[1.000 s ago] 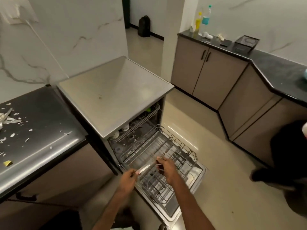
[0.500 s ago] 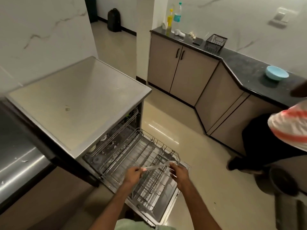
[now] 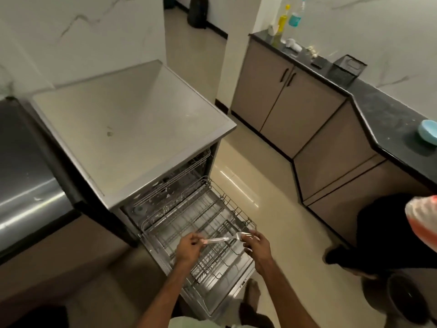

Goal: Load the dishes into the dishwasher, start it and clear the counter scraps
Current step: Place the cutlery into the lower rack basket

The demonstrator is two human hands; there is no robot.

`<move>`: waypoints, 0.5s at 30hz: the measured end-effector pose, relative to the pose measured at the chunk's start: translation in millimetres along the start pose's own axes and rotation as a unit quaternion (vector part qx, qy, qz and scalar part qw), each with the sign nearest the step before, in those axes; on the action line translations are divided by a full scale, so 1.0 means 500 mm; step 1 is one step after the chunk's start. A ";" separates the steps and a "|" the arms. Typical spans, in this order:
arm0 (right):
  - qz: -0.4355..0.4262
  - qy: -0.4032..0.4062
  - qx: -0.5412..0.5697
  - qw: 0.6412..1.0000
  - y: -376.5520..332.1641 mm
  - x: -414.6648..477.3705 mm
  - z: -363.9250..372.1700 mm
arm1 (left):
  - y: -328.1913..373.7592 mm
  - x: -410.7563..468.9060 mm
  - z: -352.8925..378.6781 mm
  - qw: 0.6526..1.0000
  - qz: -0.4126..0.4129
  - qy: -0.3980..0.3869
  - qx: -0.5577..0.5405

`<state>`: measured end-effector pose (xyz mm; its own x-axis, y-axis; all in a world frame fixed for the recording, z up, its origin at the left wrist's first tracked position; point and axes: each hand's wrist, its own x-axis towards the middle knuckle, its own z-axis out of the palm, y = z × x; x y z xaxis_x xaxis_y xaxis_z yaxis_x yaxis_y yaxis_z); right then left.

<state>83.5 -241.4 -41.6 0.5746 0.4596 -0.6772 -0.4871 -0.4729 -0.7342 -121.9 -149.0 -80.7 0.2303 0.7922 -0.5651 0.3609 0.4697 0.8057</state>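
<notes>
Currently, your left hand (image 3: 189, 247) pinches the handle of the fork (image 3: 221, 239), which lies roughly level over the front of the rack (image 3: 184, 223), drawn out above the open door of the dishwasher (image 3: 132, 129). Your right hand (image 3: 257, 245) sits at the tine end with fingers loosely curled; whether they grip the tines cannot be told. A blue bowl (image 3: 427, 133) rests on the dark counter (image 3: 390, 114) at right, well apart from the rack, and a second person (image 3: 390, 233) stands beside that counter.
</notes>
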 end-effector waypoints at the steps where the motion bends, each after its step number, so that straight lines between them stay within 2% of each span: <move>1: 0.002 -0.005 -0.012 1.000 0.004 0.005 -0.002 | -0.011 -0.002 0.006 1.000 -0.005 0.014 -0.003; 4: 0.011 -0.023 -0.049 0.998 0.015 0.029 -0.026 | -0.048 -0.007 0.032 0.999 -0.027 0.039 0.003; 8: 0.035 -0.087 -0.105 0.990 0.000 0.089 -0.068 | -0.087 -0.002 0.082 0.996 -0.039 0.078 0.003; 15: 0.039 -0.232 -0.163 0.958 -0.068 0.238 -0.140 | -0.050 -0.080 0.242 0.973 -0.007 0.230 -0.026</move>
<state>214.5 -223.4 -93.7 0.1543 0.6619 -0.7336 -0.2422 -0.6945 -0.6775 -30.6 -239.5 -99.8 -0.2072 0.8704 -0.4466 0.3123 0.4915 0.8130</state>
